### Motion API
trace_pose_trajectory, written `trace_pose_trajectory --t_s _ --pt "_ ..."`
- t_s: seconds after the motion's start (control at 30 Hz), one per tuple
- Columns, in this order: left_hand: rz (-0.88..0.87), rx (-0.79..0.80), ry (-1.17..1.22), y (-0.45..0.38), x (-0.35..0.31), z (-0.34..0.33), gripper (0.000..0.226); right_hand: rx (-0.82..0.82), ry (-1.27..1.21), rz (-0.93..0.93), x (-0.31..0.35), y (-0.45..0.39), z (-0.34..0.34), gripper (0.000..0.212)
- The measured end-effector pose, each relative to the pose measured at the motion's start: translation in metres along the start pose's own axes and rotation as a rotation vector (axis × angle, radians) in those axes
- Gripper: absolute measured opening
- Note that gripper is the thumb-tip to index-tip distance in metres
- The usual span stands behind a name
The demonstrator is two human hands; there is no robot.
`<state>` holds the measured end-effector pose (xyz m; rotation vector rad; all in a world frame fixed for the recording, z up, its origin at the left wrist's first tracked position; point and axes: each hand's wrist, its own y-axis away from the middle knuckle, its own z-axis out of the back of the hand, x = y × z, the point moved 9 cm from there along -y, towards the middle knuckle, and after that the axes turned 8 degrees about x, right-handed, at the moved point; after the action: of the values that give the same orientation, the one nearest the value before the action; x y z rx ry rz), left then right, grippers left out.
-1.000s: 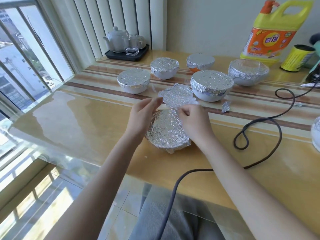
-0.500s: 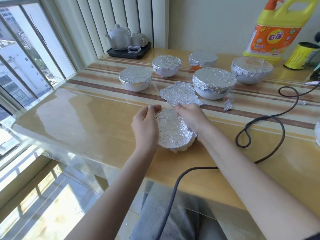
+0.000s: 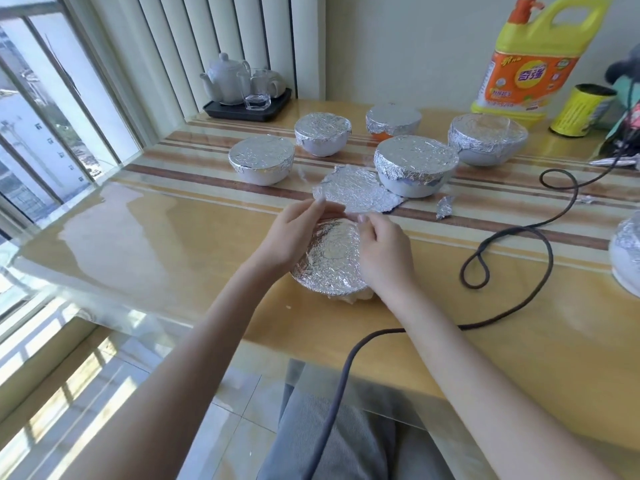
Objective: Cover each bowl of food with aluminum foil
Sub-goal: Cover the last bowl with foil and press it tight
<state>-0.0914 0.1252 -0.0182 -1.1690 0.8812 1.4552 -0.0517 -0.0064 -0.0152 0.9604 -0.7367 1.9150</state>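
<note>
Progress of the foil-covering task, read left to right. On the far part of the counter (image 3: pixel 145 244) stood five bowls already capped with foil: bowl A (image 3: pixel 261 161) farthest left, bowl B (image 3: pixel 322 134) behind and right of it, bowl C (image 3: pixel 393 121) with an orange wall showing under its cap, bowl D (image 3: pixel 415 166) nearer than C, and bowl E (image 3: pixel 487 139) farthest right of the group. Each cap was crimped down over its rim. A loose foil sheet (image 3: pixel 356 195), crumpled and roughly round, lay flat on the counter just left of D, touching or nearly touching its base. A small foil scrap (image 3: pixel 444 207) lay right of the sheet.

In the near centre sat the bowl in hand, bowl F (image 3: pixel 329 261), its foil already spread over the top and turned under at the near edge. The left hand (image 3: pixel 294 233) lay along its left rim, fingers curved over the foil and fingertips pinching at the far edge. The right hand (image 3: pixel 384 251) gripped the right rim, thumb and forefinger pinching the foil at the far edge, close to the left fingertips. The step appeared to be the final crimping of the far rim.

At the right frame edge a seventh foil-wrapped bowl (image 3: pixel 628 258) was partly visible. A dark cable (image 3: pixel 512 271) looped across the counter between it and F.

Judgement: six bowls appeared done, one nearly so; no uncovered bowl was visible, so the spare sheet's purpose could not be told.
</note>
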Motion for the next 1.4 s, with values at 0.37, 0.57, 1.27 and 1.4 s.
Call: trace_pose_trajectory --t_s 0.37,0.57,1.27,1.4 --pt "0.064 -0.267 0.047 0.030 0.008 0.009 0.037 0.123 -0.252 -0.302 -0.022 -0.002 0.014 0.039" --pt "0.003 -0.198 0.208 0.031 0.003 0.003 0.028 -0.037 -0.189 0.047 0.003 0.028 0.018 0.029" --pt "0.148 -0.699 0.279 0.060 0.012 0.004 0.039 0.097 -0.363 -0.357 -0.018 -0.008 -0.013 0.029" --pt "0.150 -0.690 0.257 0.061 0.013 -0.003 0.042 0.179 -0.142 -0.255 -0.010 -0.019 -0.010 0.030"
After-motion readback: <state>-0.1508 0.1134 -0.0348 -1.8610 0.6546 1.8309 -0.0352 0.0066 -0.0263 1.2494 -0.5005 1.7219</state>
